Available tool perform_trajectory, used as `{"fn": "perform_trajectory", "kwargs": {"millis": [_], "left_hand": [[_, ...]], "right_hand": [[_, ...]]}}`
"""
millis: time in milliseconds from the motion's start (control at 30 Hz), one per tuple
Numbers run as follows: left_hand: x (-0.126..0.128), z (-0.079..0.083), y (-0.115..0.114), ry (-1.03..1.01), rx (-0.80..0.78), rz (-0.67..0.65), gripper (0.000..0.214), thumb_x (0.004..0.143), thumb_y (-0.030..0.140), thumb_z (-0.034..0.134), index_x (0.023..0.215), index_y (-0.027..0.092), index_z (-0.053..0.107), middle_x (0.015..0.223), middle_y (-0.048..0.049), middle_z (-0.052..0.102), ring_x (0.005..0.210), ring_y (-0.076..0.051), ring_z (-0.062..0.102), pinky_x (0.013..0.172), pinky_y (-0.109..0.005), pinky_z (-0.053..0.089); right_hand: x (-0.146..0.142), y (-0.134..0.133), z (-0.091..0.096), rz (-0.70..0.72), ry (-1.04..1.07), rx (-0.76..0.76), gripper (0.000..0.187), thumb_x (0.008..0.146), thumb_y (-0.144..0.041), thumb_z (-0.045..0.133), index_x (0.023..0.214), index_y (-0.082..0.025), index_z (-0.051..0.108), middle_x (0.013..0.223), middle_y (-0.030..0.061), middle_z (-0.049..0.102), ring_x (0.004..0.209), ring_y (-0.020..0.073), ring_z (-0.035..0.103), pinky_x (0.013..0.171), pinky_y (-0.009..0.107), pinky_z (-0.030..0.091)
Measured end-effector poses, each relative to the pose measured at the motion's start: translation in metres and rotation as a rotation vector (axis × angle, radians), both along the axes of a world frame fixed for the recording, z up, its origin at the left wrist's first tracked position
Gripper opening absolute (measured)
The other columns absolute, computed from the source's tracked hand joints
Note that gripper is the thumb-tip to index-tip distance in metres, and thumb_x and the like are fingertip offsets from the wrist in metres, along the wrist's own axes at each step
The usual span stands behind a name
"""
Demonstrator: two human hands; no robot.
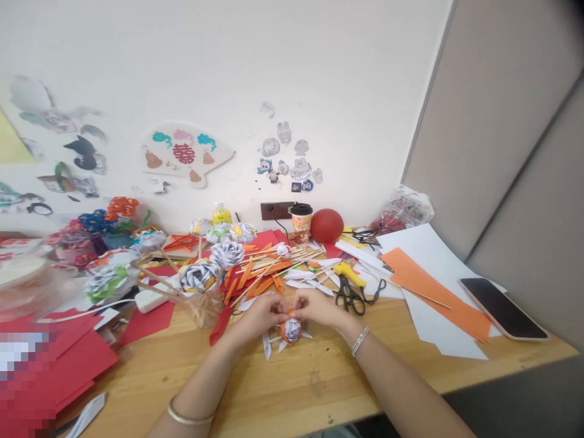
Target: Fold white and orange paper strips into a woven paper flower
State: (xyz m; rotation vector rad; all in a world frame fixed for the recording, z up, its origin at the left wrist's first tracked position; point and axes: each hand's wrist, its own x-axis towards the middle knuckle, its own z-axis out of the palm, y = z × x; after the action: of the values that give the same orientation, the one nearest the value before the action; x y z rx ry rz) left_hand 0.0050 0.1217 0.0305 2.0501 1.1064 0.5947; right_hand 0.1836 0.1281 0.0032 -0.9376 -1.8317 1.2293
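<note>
At the far left of the counter (pixel 319 389) lie red sheets (pixel 68 359), with finished paper flowers (pixel 114 274) and a clear cup (pixel 203 304) of sticks behind them. Past these, near the middle, the left hand (pixel 260 313) comes in from below, wrist bent inward, its fingers curled and pinching the top of a small orange and white paper flower (pixel 291 330). The flower sits just over the wood, white petal strips (pixel 274 344) splaying out beneath it. The right hand (pixel 319 307) meets it from the other side, fingers likewise closed on the flower's upper edge, a bracelet at the wrist. By the look of it the petals are being wrapped or tightened into the bud; the next move likely calls for a firm pinch with one hand while the other turns or tucks a strip. Just beyond lie scissors (pixel 349 297), then orange paper (pixel 433 292) and a phone (pixel 502 307).
</note>
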Motion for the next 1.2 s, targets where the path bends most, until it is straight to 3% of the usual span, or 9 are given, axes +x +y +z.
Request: {"fn": "perform_trajectory", "kwargs": {"millis": [133, 367, 567, 800, 967, 1033, 1200], "left_hand": [[-0.001, 0.000, 0.001, -0.022, -0.051, -0.027, 0.016, 0.062, 0.025, 0.058, 0.073, 0.013, 0.056, 0.064, 0.0005, 0.055, 0.057, -0.011, 0.048, 0.051, -0.020, 0.036], [-0.001, 0.001, 0.000, 0.036, 0.021, -0.008, 0.010, 0.062, 0.021, 0.056, 0.068, 0.013, 0.057, 0.063, 0.0004, 0.055, 0.057, -0.012, 0.048, 0.051, -0.021, 0.035], [-0.001, -0.002, 0.002, -0.107, -0.132, -0.029, 0.019, 0.058, 0.020, 0.060, 0.074, 0.013, 0.053, 0.068, -0.0015, 0.059, 0.061, -0.012, 0.054, 0.055, -0.022, 0.041], [0.000, 0.000, 0.000, -0.104, -0.077, -0.019, 0.017, 0.058, 0.019, 0.058, 0.074, 0.014, 0.055, 0.067, 0.0004, 0.058, 0.061, -0.011, 0.053, 0.055, -0.020, 0.041], [0.002, 0.000, -0.002, -0.053, -0.070, 0.019, 0.013, 0.057, 0.020, 0.060, 0.067, 0.014, 0.055, 0.061, 0.0017, 0.055, 0.055, -0.010, 0.050, 0.049, -0.019, 0.037], [0.001, 0.001, -0.001, -0.079, -0.108, 0.029, 0.017, 0.056, 0.022, 0.063, 0.068, 0.014, 0.055, 0.061, 0.0015, 0.055, 0.056, -0.010, 0.052, 0.049, -0.019, 0.037], [-0.007, 0.001, 0.003, -0.283, -0.395, -0.036, 0.038, 0.066, 0.041, 0.058, 0.093, 0.015, 0.053, 0.070, -0.0016, 0.061, 0.066, -0.014, 0.058, 0.062, -0.025, 0.044]], "right_hand": [[-0.001, -0.001, 0.001, -0.035, -0.048, 0.031, 0.017, 0.060, -0.024, 0.068, 0.066, -0.015, 0.055, 0.064, -0.0020, 0.057, 0.058, 0.0096, 0.051, 0.053, 0.020, 0.039], [-0.003, 0.000, 0.000, -0.041, -0.066, 0.052, 0.014, 0.060, -0.022, 0.067, 0.065, -0.015, 0.057, 0.063, -0.0014, 0.058, 0.058, 0.0105, 0.052, 0.054, 0.021, 0.041], [-0.004, 0.001, 0.002, -0.092, 0.057, -0.002, 0.017, 0.058, -0.023, 0.068, 0.065, -0.015, 0.056, 0.065, -0.0017, 0.058, 0.059, 0.0102, 0.053, 0.056, 0.023, 0.042], [0.003, -0.001, 0.010, 0.094, 0.067, -0.084, 0.022, 0.058, -0.027, 0.069, 0.072, -0.015, 0.058, 0.070, -0.0002, 0.059, 0.064, 0.0116, 0.055, 0.061, 0.024, 0.043], [0.003, -0.002, 0.007, 0.062, 0.005, -0.025, 0.015, 0.061, -0.022, 0.067, 0.069, -0.015, 0.057, 0.065, -0.0014, 0.058, 0.060, 0.0108, 0.054, 0.057, 0.023, 0.042], [0.002, -0.002, 0.007, 0.044, 0.011, -0.006, 0.014, 0.061, -0.023, 0.067, 0.068, -0.015, 0.057, 0.066, -0.0012, 0.058, 0.060, 0.0109, 0.054, 0.056, 0.023, 0.042], [0.001, -0.001, 0.005, 0.012, 0.089, -0.011, 0.019, 0.059, -0.029, 0.069, 0.065, -0.014, 0.057, 0.067, 0.0004, 0.060, 0.062, 0.0119, 0.056, 0.059, 0.024, 0.044]]}}
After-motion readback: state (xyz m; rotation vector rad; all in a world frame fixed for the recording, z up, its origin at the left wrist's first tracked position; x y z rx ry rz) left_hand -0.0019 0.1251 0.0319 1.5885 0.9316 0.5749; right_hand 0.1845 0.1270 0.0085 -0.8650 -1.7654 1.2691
